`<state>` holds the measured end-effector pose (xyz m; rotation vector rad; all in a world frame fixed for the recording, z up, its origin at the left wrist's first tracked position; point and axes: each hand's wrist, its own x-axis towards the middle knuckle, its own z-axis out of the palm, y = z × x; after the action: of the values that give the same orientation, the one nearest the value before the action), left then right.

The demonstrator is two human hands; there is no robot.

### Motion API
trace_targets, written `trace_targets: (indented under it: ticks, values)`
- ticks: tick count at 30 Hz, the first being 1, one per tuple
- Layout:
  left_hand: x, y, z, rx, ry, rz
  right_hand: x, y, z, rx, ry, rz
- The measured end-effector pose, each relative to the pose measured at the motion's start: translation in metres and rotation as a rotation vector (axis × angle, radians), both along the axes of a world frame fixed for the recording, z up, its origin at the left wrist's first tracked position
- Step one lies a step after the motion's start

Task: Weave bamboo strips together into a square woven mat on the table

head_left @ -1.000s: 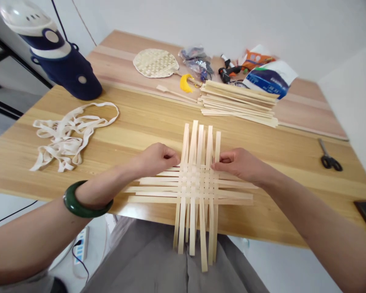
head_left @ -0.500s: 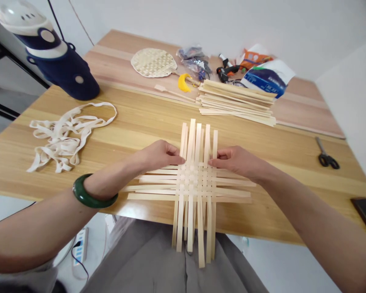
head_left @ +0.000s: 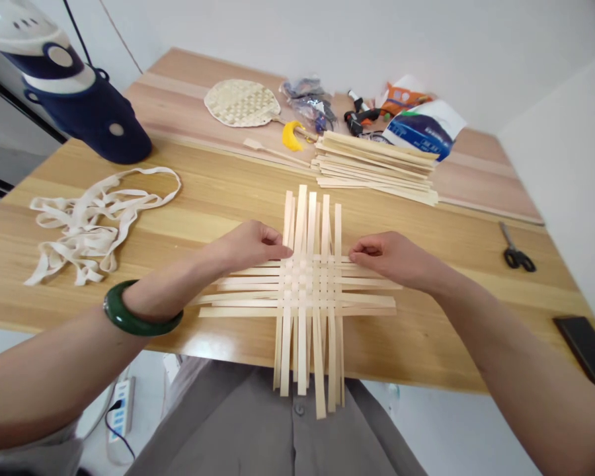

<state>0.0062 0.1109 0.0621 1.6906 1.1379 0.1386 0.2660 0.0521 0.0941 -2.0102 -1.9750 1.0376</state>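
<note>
A woven lattice of pale bamboo strips (head_left: 302, 281) lies near the table's front edge, its long loose ends spreading out on every side. My left hand (head_left: 255, 246), closed with thumb and fingers together, grips the topmost crosswise strip at the upper left corner of the weave. Just past the rightmost upright strip (head_left: 338, 228), my right hand (head_left: 384, 256) pinches the right end of that topmost strip between thumb and forefinger. Several strip ends overhang the table edge toward my lap. A green bangle (head_left: 139, 311) circles my left wrist.
Behind the weave lies a stack of bamboo strips (head_left: 377, 168). A woven fan (head_left: 242, 103), yellow tape (head_left: 292, 135) and a glue gun (head_left: 361, 119) are farther back. White ribbon (head_left: 94, 221) and a blue bottle (head_left: 86, 112) stand left; scissors (head_left: 515, 254) and a black phone (head_left: 585, 347) lie right.
My right hand has moved outward, from the weave's upper right corner to just beyond the rightmost upright strip. The left hand stays at its corner. The whole view has shifted slightly.
</note>
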Motion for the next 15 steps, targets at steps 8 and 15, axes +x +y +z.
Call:
trace_targets:
  ticks: [8, 15]
  values:
    - [0.0, 0.014, 0.009, 0.562, 0.291, -0.054, -0.002, 0.013, -0.024, 0.152, -0.205, 0.008]
    - [-0.004, -0.032, -0.024, 0.876, -0.002, -0.096, -0.017, -0.009, -0.058, 0.628, -0.286, 0.06]
